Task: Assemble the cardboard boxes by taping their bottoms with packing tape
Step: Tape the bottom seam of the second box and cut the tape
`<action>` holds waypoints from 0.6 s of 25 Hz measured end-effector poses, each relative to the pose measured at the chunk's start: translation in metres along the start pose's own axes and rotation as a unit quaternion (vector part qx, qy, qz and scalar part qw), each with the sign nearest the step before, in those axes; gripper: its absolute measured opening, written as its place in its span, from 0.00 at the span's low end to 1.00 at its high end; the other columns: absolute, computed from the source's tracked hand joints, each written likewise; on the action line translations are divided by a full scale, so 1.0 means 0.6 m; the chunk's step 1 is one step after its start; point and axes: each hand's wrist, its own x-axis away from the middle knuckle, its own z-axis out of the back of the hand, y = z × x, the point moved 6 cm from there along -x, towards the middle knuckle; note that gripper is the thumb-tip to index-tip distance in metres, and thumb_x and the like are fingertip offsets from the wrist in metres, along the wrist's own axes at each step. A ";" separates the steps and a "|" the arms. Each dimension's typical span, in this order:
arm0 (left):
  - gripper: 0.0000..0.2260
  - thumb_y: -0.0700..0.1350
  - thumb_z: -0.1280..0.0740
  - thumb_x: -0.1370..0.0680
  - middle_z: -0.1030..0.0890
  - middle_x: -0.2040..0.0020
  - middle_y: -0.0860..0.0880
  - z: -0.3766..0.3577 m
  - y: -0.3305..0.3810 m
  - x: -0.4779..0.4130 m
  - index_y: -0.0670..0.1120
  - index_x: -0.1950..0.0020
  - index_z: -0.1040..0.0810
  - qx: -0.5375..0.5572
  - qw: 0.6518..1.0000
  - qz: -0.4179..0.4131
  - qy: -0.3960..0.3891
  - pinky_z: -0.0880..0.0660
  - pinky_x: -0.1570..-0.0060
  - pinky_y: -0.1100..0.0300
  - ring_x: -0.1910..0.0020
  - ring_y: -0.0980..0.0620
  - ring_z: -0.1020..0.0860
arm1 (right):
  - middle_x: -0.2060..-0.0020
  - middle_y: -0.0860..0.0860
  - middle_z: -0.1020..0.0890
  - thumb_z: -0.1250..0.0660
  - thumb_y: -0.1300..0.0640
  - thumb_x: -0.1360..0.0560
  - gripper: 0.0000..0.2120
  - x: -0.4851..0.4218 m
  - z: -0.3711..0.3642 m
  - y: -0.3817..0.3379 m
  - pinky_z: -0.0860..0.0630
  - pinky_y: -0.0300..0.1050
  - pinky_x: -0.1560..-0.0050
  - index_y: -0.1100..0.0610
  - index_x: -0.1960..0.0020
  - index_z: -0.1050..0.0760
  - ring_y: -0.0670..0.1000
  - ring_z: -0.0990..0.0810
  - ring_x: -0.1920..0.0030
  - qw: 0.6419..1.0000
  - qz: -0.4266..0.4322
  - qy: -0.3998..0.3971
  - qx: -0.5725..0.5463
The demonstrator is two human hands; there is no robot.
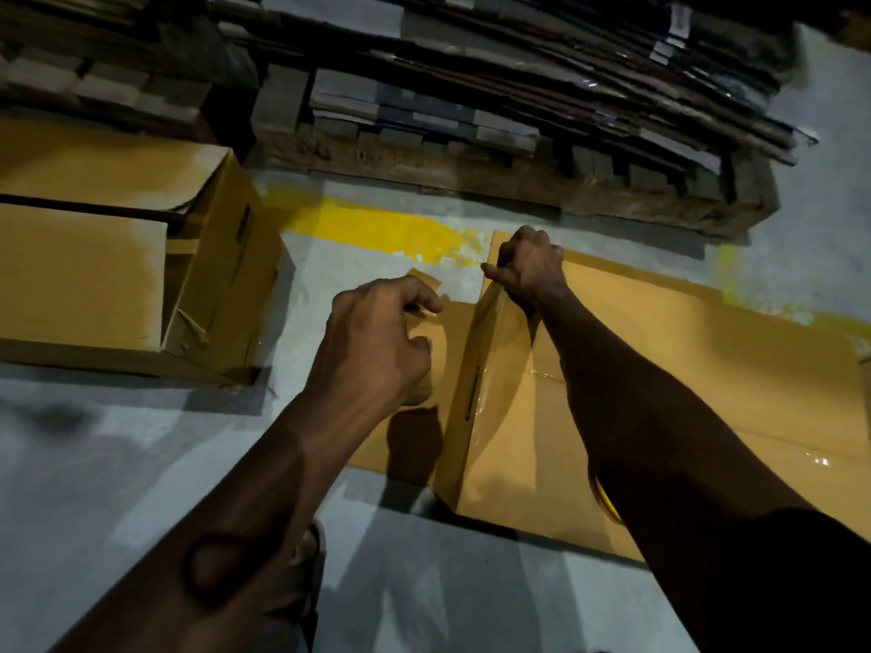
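Near, 5 o'clock: a curved yellow object (608, 506) peeks from under our right forearm. It may be a packing-tape roll, but we cannot tell.

Left hand (377, 341): at centre, fingers curled round the far edge of the loose brown side flap (455, 322), thumb tucked below. It holds the flap rather than hanging idle.

Task's thing: the large tan cardboard box (707, 369) lies on the grey concrete floor (141, 464) from centre out to 3 o'clock, broad face up, with the side flap at its left end.

Tape: a glossy sheen (546, 372) runs across the box's upper face, which we read as clear packing tape already laid along the seam.

Right hand (532, 266): at 1 o'clock, clenched on the box's far left corner, thumb pointing left.

Second box: at 9 o'clock a standing tan cardboard carton (94, 275) is well apart from ours, its top flaps loose and a dark gap between them.

Floor mark: a yellow painted stripe (377, 228) at 12 o'clock, just beyond the hands.

Far, 12 o'clock: a wooden pallet (471, 176) carries stacked flattened cardboard (518, 63).

Progress: we judge this box's bottom seam largely taped, the end not yet pressed down, and many flat boxes left to assemble.
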 end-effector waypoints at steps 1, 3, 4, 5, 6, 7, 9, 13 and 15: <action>0.15 0.40 0.26 0.29 0.25 0.56 0.57 -0.001 0.002 0.002 0.55 0.46 0.19 0.000 1.000 -0.004 -0.002 0.37 0.57 0.69 0.57 0.57 0.30 | 0.45 0.58 0.26 0.37 0.38 0.23 0.24 0.005 0.002 -0.003 0.32 0.54 0.48 0.58 0.47 0.18 0.61 0.29 0.42 1.000 0.008 0.016 -0.011; 0.15 0.40 0.26 0.29 0.22 0.53 0.56 -0.004 0.003 0.003 0.55 0.46 0.19 0.000 1.000 -0.009 -0.006 0.37 0.57 0.69 0.57 0.57 0.30 | 0.48 0.57 0.27 0.35 0.39 0.24 0.23 0.014 0.007 -0.008 0.32 0.52 0.50 0.59 0.51 0.16 0.59 0.29 0.44 0.997 0.020 0.054 -0.043; 0.15 0.41 0.26 0.29 0.20 0.51 0.55 -0.004 0.002 0.003 0.55 0.46 0.19 0.002 1.000 -0.008 -0.006 0.36 0.56 0.69 0.57 0.57 0.29 | 0.49 0.57 0.27 0.33 0.41 0.24 0.22 0.018 0.009 -0.010 0.31 0.52 0.50 0.60 0.54 0.16 0.58 0.29 0.45 0.996 0.024 0.065 -0.065; 0.15 0.41 0.26 0.29 0.19 0.49 0.55 -0.003 0.001 0.003 0.55 0.46 0.19 0.003 1.000 -0.005 -0.004 0.35 0.56 0.68 0.57 0.57 0.29 | 0.50 0.56 0.26 0.31 0.42 0.25 0.20 0.021 0.011 -0.010 0.30 0.51 0.51 0.61 0.56 0.16 0.57 0.28 0.46 0.993 0.023 0.071 -0.096; 0.15 0.40 0.26 0.29 0.19 0.48 0.54 -0.002 0.001 0.001 0.54 0.46 0.19 0.004 1.000 -0.004 -0.002 0.34 0.55 0.67 0.57 0.57 0.29 | 0.51 0.56 0.26 0.29 0.44 0.27 0.19 0.024 0.016 -0.011 0.29 0.48 0.51 0.61 0.58 0.17 0.55 0.28 0.47 0.986 0.014 0.082 -0.144; 0.15 0.40 0.26 0.29 0.19 0.48 0.53 -0.002 0.001 0.001 0.54 0.46 0.19 0.005 1.000 -0.003 -0.002 0.34 0.55 0.66 0.56 0.56 0.28 | 0.51 0.55 0.26 0.27 0.46 0.27 0.17 0.029 0.025 -0.007 0.28 0.42 0.52 0.61 0.59 0.18 0.51 0.28 0.48 0.972 -0.006 0.103 -0.210; 0.15 0.40 0.26 0.29 0.19 0.47 0.53 -0.006 0.009 0.001 0.54 0.45 0.19 0.006 1.000 -0.006 -0.004 0.33 0.54 0.65 0.56 0.55 0.28 | 0.50 0.54 0.23 0.28 0.50 0.25 0.12 0.052 0.046 0.014 0.27 0.34 0.52 0.60 0.55 0.18 0.47 0.27 0.49 0.926 -0.070 0.165 -0.333; 0.14 0.41 0.26 0.28 0.19 0.45 0.53 -0.029 0.042 0.012 0.53 0.45 0.20 0.010 0.999 -0.015 -0.026 0.32 0.53 0.64 0.54 0.54 0.26 | 0.40 0.55 0.21 0.36 0.51 0.21 0.14 0.142 0.050 0.081 0.28 0.50 0.36 0.57 0.40 0.21 0.53 0.25 0.39 0.929 -0.117 0.169 -0.308; 0.15 0.41 0.26 0.29 0.19 0.46 0.52 -0.043 0.067 0.021 0.53 0.45 0.20 0.014 0.999 -0.026 -0.033 0.32 0.52 0.65 0.51 0.51 0.23 | 0.35 0.57 0.24 0.36 0.52 0.21 0.16 0.190 0.049 0.107 0.30 0.53 0.33 0.56 0.35 0.23 0.57 0.28 0.34 0.953 -0.094 0.135 -0.253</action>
